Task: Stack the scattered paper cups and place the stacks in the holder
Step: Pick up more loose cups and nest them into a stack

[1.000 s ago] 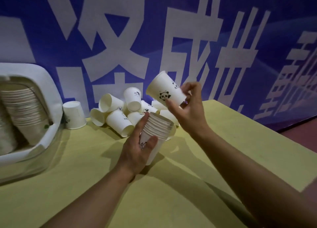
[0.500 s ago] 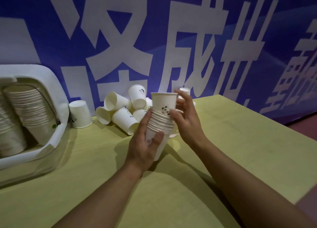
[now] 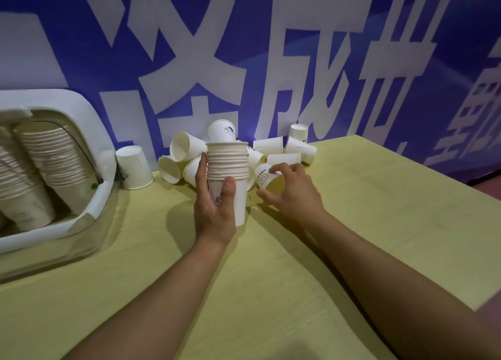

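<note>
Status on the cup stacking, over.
Left hand grips the stack upright. Right hand closing on a smiley cup. Loose cups remain; nothing blocking.

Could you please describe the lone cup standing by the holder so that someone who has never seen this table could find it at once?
Start at the white cup holder on the left of the yellow table. Just to its right, against the blue banner, stands a single white paper cup. Unlike the tumbled pile of cups further right, it sits alone, upside down, its base up.

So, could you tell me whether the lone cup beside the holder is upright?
No, the cup is upside down: base on top, wide rim on the table.
</note>
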Demonstrator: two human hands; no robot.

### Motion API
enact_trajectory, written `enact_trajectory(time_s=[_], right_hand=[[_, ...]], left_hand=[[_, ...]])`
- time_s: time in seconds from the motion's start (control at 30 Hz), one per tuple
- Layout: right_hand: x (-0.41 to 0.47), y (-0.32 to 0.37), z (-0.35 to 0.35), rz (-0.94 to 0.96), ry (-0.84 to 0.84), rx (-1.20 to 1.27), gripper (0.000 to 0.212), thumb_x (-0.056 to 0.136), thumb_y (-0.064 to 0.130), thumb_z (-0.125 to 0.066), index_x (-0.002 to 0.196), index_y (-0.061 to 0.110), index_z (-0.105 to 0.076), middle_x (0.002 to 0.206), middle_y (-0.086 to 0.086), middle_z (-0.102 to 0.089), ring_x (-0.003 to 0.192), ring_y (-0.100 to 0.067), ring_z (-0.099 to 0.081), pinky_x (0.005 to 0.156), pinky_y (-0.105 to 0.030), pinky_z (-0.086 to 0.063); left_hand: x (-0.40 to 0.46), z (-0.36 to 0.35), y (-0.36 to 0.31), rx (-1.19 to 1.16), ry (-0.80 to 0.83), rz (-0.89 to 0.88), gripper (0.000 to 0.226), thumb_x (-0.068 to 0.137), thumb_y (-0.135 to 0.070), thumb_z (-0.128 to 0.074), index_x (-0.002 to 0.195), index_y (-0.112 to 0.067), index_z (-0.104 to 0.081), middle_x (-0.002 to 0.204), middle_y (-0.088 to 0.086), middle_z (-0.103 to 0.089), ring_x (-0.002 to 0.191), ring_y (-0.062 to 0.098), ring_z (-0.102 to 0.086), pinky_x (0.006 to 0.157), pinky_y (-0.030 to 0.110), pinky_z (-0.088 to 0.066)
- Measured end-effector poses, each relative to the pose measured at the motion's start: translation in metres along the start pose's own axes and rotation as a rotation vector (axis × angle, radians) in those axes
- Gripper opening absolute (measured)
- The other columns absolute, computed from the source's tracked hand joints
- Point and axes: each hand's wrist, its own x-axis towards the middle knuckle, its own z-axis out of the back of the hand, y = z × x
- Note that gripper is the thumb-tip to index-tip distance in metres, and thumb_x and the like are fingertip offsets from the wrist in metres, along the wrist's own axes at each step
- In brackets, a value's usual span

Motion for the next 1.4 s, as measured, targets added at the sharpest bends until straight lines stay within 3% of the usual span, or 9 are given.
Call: enact_trajectory(time_s=[0.2,0.4,0.53,0.67,0.9,1.13,1.23,1.3,1.4], right_hand=[[0.001,0.002,0.003,0.051,-0.145,0.196,0.065,0.079,0.037,-0.077,0.131,0.034,-0.040,0.132,-0.001,-0.041,0.119,-0.023,-0.046,0.096,-0.044,-0.053],[-0.001,0.004,0.033,0.159,-0.497,0.650,0.058,0.087,0.031,-0.071,0.133,0.028,-0.036,0.130,0.003,-0.037,0.116,-0.015,-0.051,0.083,-0.031,-0.060],[0.000,0.004,0.037,0.248,-0.582,0.787,0.046,0.095,0.047,-0.050,0.137,0.033,-0.038,0.137,-0.004,-0.043,0.119,-0.015,-0.053,0.084,-0.029,-0.059],[-0.002,0.002,0.039,0.350,-0.495,0.783,0.055,0.099,0.051,-0.036,0.141,0.017,-0.048,0.135,-0.011,-0.053,0.115,-0.021,-0.059,0.083,-0.025,-0.057],[-0.005,-0.001,0.043,0.456,-0.197,0.577,0.054,0.097,0.049,-0.034,0.135,0.022,-0.060,0.129,0.006,-0.059,0.118,-0.012,-0.054,0.094,-0.038,-0.050],[-0.011,0.009,0.036,0.374,0.039,0.552,0.057,0.097,0.054,-0.027,0.137,0.027,-0.058,0.138,0.004,-0.057,0.126,-0.012,-0.049,0.105,-0.037,-0.042],[0.001,0.007,0.040,0.247,-0.028,0.676,0.052,0.101,0.049,-0.024,0.134,0.030,-0.058,0.131,0.005,-0.061,0.116,-0.004,-0.054,0.096,-0.024,-0.046],[0.020,0.003,0.039,0.142,-0.161,0.544,0.037,0.104,0.039,-0.040,0.131,0.028,-0.063,0.127,0.008,-0.063,0.108,-0.003,-0.056,0.098,-0.032,-0.050],[0.048,-0.007,0.033,0.013,-0.140,0.216,0.032,0.097,0.026,-0.061,0.129,0.023,-0.065,0.139,-0.001,-0.057,0.119,-0.019,-0.054,0.105,-0.042,-0.048]], left_hand=[[-0.002,0.000,-0.001,-0.033,0.068,0.014,0.062,0.081,-0.071,-0.046,0.138,-0.067,-0.020,0.125,-0.043,-0.046,0.106,-0.019,-0.055,0.080,0.012,-0.049],[-0.007,-0.002,-0.001,0.002,0.165,-0.060,0.061,0.086,-0.065,-0.051,0.140,-0.071,-0.023,0.148,-0.031,-0.044,0.135,0.002,-0.047,0.110,0.042,-0.046],[-0.010,-0.002,-0.002,0.057,0.297,-0.099,0.063,0.086,-0.064,-0.051,0.141,-0.071,-0.022,0.139,-0.047,-0.041,0.131,-0.006,-0.047,0.107,0.035,-0.048],[-0.012,-0.002,-0.004,0.133,0.377,-0.180,0.063,0.087,-0.061,-0.051,0.144,-0.065,-0.024,0.138,-0.051,-0.037,0.129,-0.017,-0.042,0.100,0.011,-0.040],[-0.013,-0.002,-0.003,0.190,0.430,-0.208,0.064,0.087,-0.063,-0.051,0.145,-0.067,-0.022,0.138,-0.050,-0.038,0.129,-0.014,-0.045,0.102,0.020,-0.044],[-0.010,-0.003,-0.002,0.151,0.409,-0.174,0.061,0.087,-0.062,-0.048,0.144,-0.062,-0.026,0.131,-0.057,-0.036,0.122,-0.023,-0.042,0.096,0.002,-0.037],[-0.008,-0.004,0.001,0.063,0.330,-0.135,0.061,0.088,-0.060,-0.050,0.144,-0.065,-0.026,0.141,-0.046,-0.040,0.131,-0.011,-0.044,0.104,0.015,-0.041],[-0.004,-0.003,0.007,0.002,0.244,-0.093,0.065,0.089,-0.059,-0.051,0.149,-0.055,-0.027,0.147,-0.031,-0.044,0.133,-0.001,-0.048,0.108,0.033,-0.046],[-0.001,-0.002,0.005,-0.041,0.177,-0.049,0.062,0.087,-0.062,-0.048,0.144,-0.058,-0.026,0.140,-0.023,-0.052,0.121,-0.002,-0.056,0.097,0.033,-0.051]])
